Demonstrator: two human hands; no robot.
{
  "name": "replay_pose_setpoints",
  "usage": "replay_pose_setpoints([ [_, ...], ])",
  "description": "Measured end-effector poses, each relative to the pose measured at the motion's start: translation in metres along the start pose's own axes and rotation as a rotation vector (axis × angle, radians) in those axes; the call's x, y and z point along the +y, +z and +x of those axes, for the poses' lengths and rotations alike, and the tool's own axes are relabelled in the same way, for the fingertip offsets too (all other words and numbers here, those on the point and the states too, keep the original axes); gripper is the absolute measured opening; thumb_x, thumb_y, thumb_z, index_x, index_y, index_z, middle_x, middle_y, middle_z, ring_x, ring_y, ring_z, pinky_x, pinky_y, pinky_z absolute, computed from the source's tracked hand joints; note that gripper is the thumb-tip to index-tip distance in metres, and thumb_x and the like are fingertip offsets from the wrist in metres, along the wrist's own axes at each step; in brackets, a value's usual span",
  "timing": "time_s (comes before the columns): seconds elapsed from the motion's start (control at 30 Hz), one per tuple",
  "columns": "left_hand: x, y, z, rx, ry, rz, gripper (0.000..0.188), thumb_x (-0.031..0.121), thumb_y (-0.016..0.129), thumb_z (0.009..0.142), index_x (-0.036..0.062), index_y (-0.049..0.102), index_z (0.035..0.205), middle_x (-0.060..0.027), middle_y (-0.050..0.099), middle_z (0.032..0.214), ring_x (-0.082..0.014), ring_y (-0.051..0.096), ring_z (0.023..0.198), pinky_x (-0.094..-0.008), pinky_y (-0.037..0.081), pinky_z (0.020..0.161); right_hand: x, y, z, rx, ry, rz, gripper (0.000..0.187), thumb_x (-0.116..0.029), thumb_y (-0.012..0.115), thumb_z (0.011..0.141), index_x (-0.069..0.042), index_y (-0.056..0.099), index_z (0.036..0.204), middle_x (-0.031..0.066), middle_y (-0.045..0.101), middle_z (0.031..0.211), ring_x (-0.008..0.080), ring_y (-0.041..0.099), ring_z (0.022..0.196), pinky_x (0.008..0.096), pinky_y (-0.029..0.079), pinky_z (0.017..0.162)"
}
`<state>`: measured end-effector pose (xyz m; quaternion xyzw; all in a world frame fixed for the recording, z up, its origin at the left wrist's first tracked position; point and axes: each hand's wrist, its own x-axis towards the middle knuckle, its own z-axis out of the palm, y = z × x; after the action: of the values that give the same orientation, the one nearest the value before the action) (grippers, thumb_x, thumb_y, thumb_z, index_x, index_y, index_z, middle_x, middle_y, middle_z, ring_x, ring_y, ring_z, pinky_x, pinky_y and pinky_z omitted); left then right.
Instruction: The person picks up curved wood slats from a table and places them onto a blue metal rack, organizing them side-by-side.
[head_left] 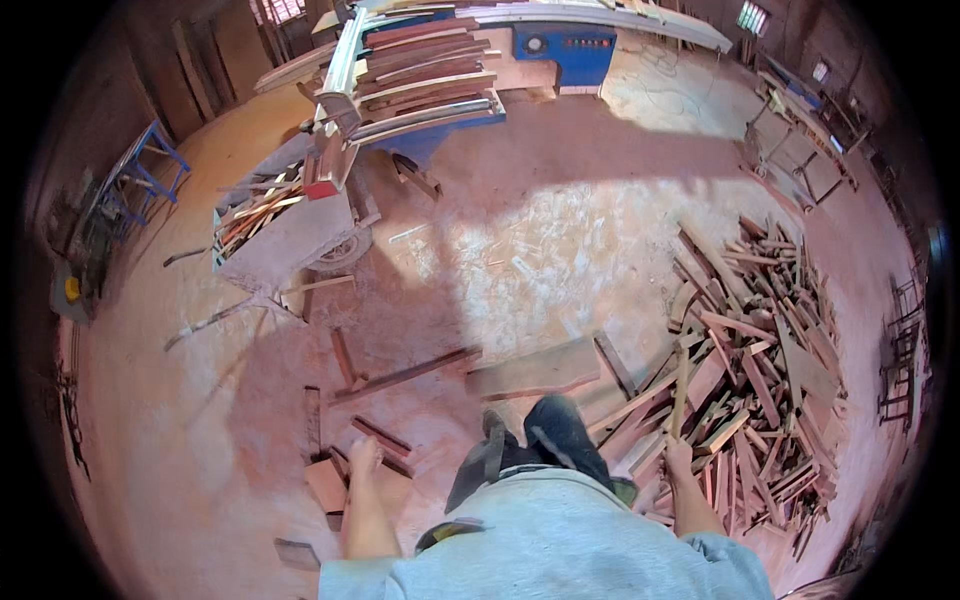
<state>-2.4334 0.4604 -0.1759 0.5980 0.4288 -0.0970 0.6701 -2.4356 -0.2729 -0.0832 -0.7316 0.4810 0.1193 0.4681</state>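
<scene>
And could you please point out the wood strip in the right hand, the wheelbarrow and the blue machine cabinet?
Wood strip (pixel 681 390), head view: middle of its visible length.
Wheelbarrow (pixel 300 238), head view: outer wall of its tray.
Blue machine cabinet (pixel 582 70), head view: its front panel.

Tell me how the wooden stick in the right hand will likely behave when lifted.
The wooden stick should stay stiff, extending straight from the right hand without visible sag. It is probably fairly light, being much slimmer than the broad board on the floor.

Lt-blue shirt (pixel 540 535) at btm ctr of frame, short sleeves (pixel 728 562) L & R, bare forearms (pixel 368 515), dk trousers (pixel 568 435) just above.
</scene>
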Motion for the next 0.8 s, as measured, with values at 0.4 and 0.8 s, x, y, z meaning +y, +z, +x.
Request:
replay_pose_setpoints([
  [0.4,0.295,0.37,0.094,-0.326,0.387,0.658,0.059,0.03,0.059,0.09,-0.0052,0.055,0.137,-0.0243,0.066,0.126,-0.0305,0.064,0.118,-0.0368,0.048,0.1,-0.054,0.081,0.111,-0.003,0.221,0.041,0.025,-0.025,0.056,0.091,-0.004,0.055,0.078,0.0065,0.05,0.058,0.0217,0.051,0.042,0.0391,0.042,0.039],
  [0.8,0.572,0.59,0.256,-0.069,0.379,-0.017,0.066,0.021,0.066,0.097,-0.0072,0.035,0.148,-0.012,0.066,0.104,-0.0149,0.066,0.083,-0.0249,0.053,0.069,-0.482,0.099,0.38,-0.145,0.085,0.192,0.022,-0.031,0.054,0.101,-0.01,0.051,0.096,-0.0006,0.042,0.058,0.0144,0.04,0.04,0.032,0.032,0.035],
])
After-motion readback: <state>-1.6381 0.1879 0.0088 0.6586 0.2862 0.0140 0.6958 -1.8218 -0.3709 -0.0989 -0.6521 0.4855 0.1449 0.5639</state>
